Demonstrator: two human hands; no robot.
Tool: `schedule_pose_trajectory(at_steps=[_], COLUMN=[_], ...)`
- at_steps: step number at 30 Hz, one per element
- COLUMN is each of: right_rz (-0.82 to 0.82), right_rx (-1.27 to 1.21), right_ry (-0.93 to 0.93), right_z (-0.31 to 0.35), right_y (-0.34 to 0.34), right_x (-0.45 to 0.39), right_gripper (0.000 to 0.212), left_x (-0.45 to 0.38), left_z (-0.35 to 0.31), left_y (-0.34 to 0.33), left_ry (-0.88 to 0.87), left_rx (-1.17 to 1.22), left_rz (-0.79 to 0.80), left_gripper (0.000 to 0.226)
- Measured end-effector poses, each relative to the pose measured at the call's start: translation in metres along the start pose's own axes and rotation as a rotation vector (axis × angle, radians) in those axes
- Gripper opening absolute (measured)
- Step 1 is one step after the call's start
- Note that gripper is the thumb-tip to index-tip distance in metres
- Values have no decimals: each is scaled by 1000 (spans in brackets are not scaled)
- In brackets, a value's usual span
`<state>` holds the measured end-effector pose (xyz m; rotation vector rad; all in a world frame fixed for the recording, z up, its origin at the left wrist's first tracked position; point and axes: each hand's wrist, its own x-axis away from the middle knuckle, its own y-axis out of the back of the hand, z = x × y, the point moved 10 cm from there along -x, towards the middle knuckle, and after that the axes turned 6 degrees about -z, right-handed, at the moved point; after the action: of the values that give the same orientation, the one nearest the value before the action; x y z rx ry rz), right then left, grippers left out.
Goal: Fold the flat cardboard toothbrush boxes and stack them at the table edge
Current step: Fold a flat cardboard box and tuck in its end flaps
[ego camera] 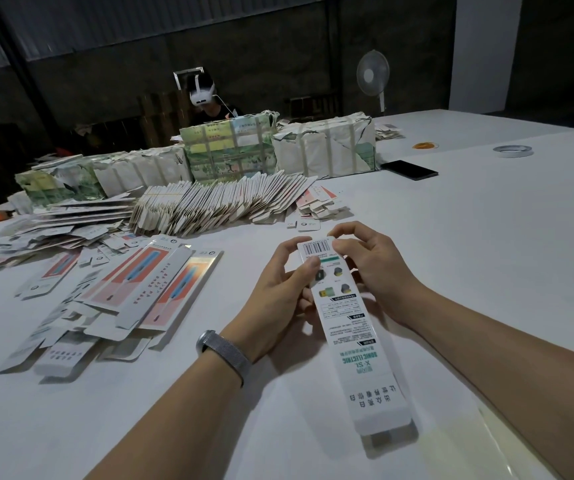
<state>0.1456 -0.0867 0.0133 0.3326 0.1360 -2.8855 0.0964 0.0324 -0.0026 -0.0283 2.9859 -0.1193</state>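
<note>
I hold one long white toothbrush box lengthwise above the table, printed back side up, barcode end pointing away from me. My left hand grips its far end from the left, thumb on top just below the barcode. My right hand pinches the same far end from the right, fingers curled over the end flap. The near end of the box hangs free over the white table. To the left lies a loose pile of toothbrush boxes with pink and blue print.
A long fanned row of flat box blanks lies across the table middle, with wrapped bundles behind it. A black phone, a tape roll and rubber bands lie far right. A person with a headset sits opposite.
</note>
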Motion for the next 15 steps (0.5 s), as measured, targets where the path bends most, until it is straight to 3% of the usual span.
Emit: schedule_pose_trajectory(at_steps=[3, 12, 15], right_rz=[16, 25, 16], right_rx=[-13, -23, -40], right_ry=[-8, -2, -10], right_z=[0, 0, 0], right_y=[-1, -1, 0], right_x=[1, 2, 2], right_gripper=[22, 13, 19], left_x=[0, 0, -1], left_z=[1, 0, 1], left_y=[0, 0, -1], left_ry=[11, 24, 29], left_rx=[7, 16, 20], left_rz=[10, 3, 4], left_gripper=[31, 43, 44])
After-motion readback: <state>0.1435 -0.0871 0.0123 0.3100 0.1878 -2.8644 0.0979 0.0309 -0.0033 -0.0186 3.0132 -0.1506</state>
